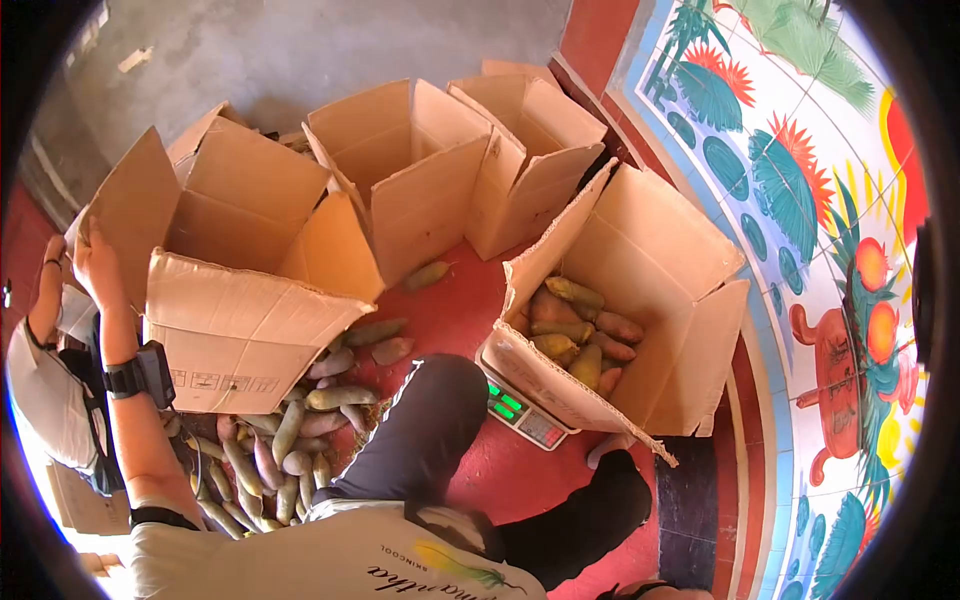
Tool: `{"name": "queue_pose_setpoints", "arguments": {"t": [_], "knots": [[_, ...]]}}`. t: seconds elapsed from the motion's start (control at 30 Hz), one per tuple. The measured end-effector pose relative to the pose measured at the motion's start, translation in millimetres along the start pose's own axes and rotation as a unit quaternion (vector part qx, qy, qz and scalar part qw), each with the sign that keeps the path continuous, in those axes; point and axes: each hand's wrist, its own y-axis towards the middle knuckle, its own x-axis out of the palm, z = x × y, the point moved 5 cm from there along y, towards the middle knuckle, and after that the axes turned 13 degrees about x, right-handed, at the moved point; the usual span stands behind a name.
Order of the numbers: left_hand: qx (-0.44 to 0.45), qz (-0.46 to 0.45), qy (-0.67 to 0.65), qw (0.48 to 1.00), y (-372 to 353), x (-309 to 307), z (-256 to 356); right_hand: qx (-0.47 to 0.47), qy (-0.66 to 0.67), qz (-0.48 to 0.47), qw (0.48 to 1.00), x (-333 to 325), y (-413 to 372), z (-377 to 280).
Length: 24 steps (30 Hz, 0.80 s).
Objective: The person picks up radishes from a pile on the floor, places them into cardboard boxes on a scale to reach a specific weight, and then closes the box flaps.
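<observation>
My left hand (97, 268) is at the outer left flap of a tall open cardboard box (245, 325), with its fingers closed over the flap's edge. A dark device is strapped to that wrist. The box's bottom is hidden from view. Below and beside it lies a pile of long, thick green, brown and pinkish vegetables (285, 430). Of my right hand (672, 594), only a bit near a dark wristband shows at the bottom edge; its fingers are out of sight. Closest to it is my bent knee in dark trousers.
Another open box (690, 270) holding several similar vegetables (580, 330) rests on a digital scale (527, 415) with lit green digits. Two more open boxes (430, 190) stand behind. Another person's hand (50, 262) is at far left. A painted tile wall (735, 200) borders the right.
</observation>
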Motion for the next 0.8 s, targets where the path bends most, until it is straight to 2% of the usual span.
{"name": "queue_pose_setpoints", "arguments": {"t": [0.03, 0.1, 0.13, 0.2, 0.23, 0.27, 0.37, 0.4, 0.47, 0.5, 0.53, 0.57, 0.6, 0.63, 0.67, 0.77, 0.8], "knots": [[0.000, 0.002, 0.000, 1.000, 3.2, -4.8, -0.1, -0.002, 0.000, 0.000, 1.000, 0.7, 3.6, 1.3], [-0.030, 0.022, -0.118, 0.992, 5.9, -15.9, -3.9, 0.186, -0.034, -0.033, 0.981, 5.9, 16.5, 26.2], [-0.032, 0.032, -0.203, 0.978, 5.4, -19.3, 2.3, 0.187, -0.035, -0.032, 0.981, 7.7, 19.5, 30.2], [-0.042, 0.042, -0.213, 0.975, 10.8, -26.9, -7.6, 0.258, -0.038, 0.012, 0.965, 9.4, 15.7, 47.6], [-0.052, 0.052, -0.221, 0.973, 13.3, -30.8, -4.2, 0.262, -0.042, 0.014, 0.964, 12.2, 7.8, 51.7], [-0.056, 0.065, -0.120, 0.989, 16.8, -39.8, 5.1, 0.269, -0.074, 0.024, 0.960, 14.2, -3.5, 55.5], [-0.050, 0.098, -0.159, 0.981, 31.7, -42.2, 32.7, 0.286, -0.112, 0.030, 0.951, 20.7, -13.2, 68.0], [-0.014, 0.110, -0.108, 0.988, 41.5, -46.3, 39.2, 0.288, -0.109, 0.024, 0.951, 22.3, -19.9, 74.1], [0.001, 0.128, -0.136, 0.982, 55.7, -47.4, 54.6, 0.288, -0.106, 0.022, 0.952, 25.2, -33.4, 81.8], [0.014, 0.143, -0.161, 0.976, 63.8, -49.1, 60.8, 0.326, -0.103, 0.022, 0.939, 26.5, -40.0, 86.4], [0.015, 0.146, -0.160, 0.976, 86.5, -50.6, 30.8, 0.364, -0.100, 0.021, 0.926, 27.9, -47.0, 90.8], [0.178, 0.098, 0.023, 0.979, 121.5, -49.9, -8.2, 0.362, -0.100, 0.022, 0.926, 29.6, -52.9, 91.4], [0.328, 0.044, 0.205, 0.921, 139.7, -38.4, -22.1, 0.391, -0.100, 0.021, 0.915, 31.2, -60.4, 94.9], [0.327, 0.047, 0.205, 0.921, 144.6, -32.9, -9.2, 0.419, -0.101, 0.020, 0.902, 32.7, -66.3, 98.0], [0.327, 0.062, 0.302, 0.893, 144.4, -26.3, 19.8, 0.437, -0.104, 0.022, 0.893, 33.7, -69.9, 99.2], [0.303, 0.101, 0.572, 0.756, 153.2, 3.6, 100.5, 0.456, -0.108, 0.035, 0.883, 35.0, -83.2, 104.7], [0.309, 0.144, 0.487, 0.805, 168.1, 25.1, 105.2, 0.454, -0.109, 0.037, 0.884, 35.8, -82.7, 103.5]]}}
